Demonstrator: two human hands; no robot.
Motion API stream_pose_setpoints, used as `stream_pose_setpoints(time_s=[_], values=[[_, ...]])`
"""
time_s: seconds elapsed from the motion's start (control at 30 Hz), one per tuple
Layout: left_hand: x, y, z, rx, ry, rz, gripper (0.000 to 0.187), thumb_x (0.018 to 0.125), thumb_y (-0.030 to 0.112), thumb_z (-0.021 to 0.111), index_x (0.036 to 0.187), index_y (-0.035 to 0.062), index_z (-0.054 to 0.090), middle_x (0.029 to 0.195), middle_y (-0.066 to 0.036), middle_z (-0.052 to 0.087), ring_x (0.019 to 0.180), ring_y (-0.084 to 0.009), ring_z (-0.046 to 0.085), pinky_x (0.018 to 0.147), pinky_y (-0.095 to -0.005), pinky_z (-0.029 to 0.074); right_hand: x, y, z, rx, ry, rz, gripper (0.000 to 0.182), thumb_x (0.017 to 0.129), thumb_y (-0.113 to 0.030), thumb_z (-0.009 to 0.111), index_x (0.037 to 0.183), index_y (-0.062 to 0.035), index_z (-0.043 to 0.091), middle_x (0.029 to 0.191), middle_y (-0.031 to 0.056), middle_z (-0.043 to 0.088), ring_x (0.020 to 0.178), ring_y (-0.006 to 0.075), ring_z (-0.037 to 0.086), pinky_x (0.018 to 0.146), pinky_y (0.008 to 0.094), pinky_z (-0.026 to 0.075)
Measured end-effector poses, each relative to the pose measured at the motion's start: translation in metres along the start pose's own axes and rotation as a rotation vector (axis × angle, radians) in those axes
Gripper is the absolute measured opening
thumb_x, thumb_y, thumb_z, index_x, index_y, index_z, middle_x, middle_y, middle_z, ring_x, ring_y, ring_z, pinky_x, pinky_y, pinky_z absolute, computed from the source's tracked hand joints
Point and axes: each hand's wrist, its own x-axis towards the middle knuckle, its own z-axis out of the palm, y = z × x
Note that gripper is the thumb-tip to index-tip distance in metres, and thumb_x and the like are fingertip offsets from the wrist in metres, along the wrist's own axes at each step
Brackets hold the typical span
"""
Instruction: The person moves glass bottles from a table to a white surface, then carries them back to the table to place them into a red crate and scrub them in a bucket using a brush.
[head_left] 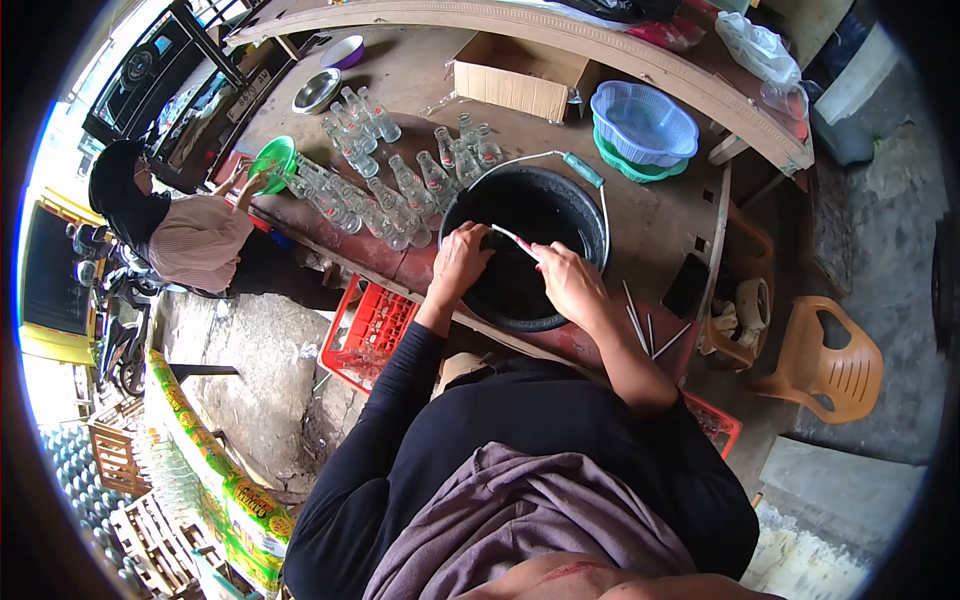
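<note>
A black bucket (522, 190) with a wire handle and green grip stands on the table edge in front of me. Over its mouth, my right hand (570, 278) is closed around a slim white-and-pink stick (516, 241), whose kind I cannot tell. The stick slants up toward my left hand (463, 255), which is at the bucket's left side with its fingers pinched at the far end. Beyond the bucket stand clear glass bottles (412, 185) with red labels, in several rows. To the right of my right hand lie several thin metallic rods (640, 320).
Blue (645, 122) and green baskets sit stacked beyond the bucket, near a cardboard box (515, 88). At the left, another person (190, 220) handles something at a green basin (273, 160). A red crate (370, 335) is below the table; an orange chair (825, 360) stands right.
</note>
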Motion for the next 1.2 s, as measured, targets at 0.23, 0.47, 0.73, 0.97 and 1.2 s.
stream_pose_setpoints(time_s=[0.23, 0.47, 0.73, 0.97, 1.2], values=[[0.006, 0.013, -0.008, -0.002, -0.039, -0.049, 0.024, 0.072, 0.012, 0.072, 0.093, 0.0039, 0.064, 0.086, -0.014, 0.064, 0.081, -0.0342, 0.064, 0.072, -0.0387, 0.051, 0.001, 0.014, 0.006, -0.072, 0.081, 0.077, 0.018, 0.085, -0.001, 0.051, 0.1, -0.0018, 0.06, 0.087, 0.0195, 0.06, 0.074, 0.0375, 0.063, 0.065, 0.0466, 0.051], [0.006, 0.0, 0.002, 0.034, 0.118, 0.053, 0.028, 0.072, 0.015, 0.074, 0.095, 0.0041, 0.064, 0.086, -0.016, 0.063, 0.08, -0.0354, 0.063, 0.07, -0.0413, 0.051, 0.002, 0.03, 0.019, -0.268, -0.016, 0.18, 0.018, 0.086, -0.002, 0.05, 0.1, -0.0018, 0.061, 0.088, 0.0193, 0.06, 0.076, 0.0368, 0.063, 0.065, 0.0466, 0.051], [0.004, 0.005, -0.005, 0.008, -0.021, 0.038, 0.031, 0.072, 0.013, 0.074, 0.099, 0.0053, 0.063, 0.091, -0.016, 0.063, 0.084, -0.0349, 0.063, 0.074, -0.041, 0.05, 0.006, 0.022, 0.016, -0.298, -0.08, 0.245, 0.021, 0.087, -0.005, 0.053, 0.106, -0.0016, 0.061, 0.089, 0.0183, 0.061, 0.08, 0.0377, 0.063, 0.069, 0.045, 0.051], [0.003, -0.001, 0.002, -0.003, 0.06, 0.042, 0.033, 0.07, 0.01, 0.074, 0.1, 0.0054, 0.063, 0.091, -0.016, 0.063, 0.084, -0.035, 0.063, 0.073, -0.04, 0.05, 0.002, 0.017, 0.018, -0.247, -0.039, 0.185, 0.016, 0.088, -0.005, 0.05, 0.098, -0.0013, 0.061, 0.089, 0.0188, 0.061, 0.075, 0.0377, 0.063, 0.067, 0.0463, 0.052], [0.001, 0.004, -0.003, 0.06, -0.083, -0.026, 0.032, 0.069, 0.012, 0.075, 0.098, 0.0047, 0.062, 0.09, -0.013, 0.064, 0.084, -0.0331, 0.064, 0.073, -0.0398, 0.051, 0.0, 0.013, 0.015, -0.111, 0.017, 0.081, 0.018, 0.085, -0.003, 0.052, 0.101, -0.0019, 0.061, 0.086, 0.0191, 0.061, 0.074, 0.0366, 0.064, 0.065, 0.0462, 0.052]])
